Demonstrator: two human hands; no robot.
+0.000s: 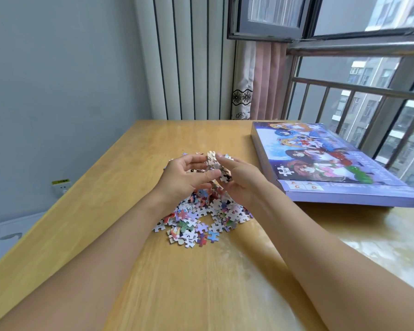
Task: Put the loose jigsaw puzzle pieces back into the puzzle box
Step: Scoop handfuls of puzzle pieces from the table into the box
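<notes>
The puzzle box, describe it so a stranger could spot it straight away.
On the light wooden table, look to the right edge by the barred window. There lies the flat purple cardboard puzzle box, lid closed, printed with cartoon girls, unlike the loose pile of jigsaw pieces beside it.

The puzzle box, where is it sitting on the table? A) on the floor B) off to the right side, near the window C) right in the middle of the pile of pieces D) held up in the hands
B: the purple puzzle box lies flat on the table at the right by the window railing, apart from the pile of pieces.
</notes>
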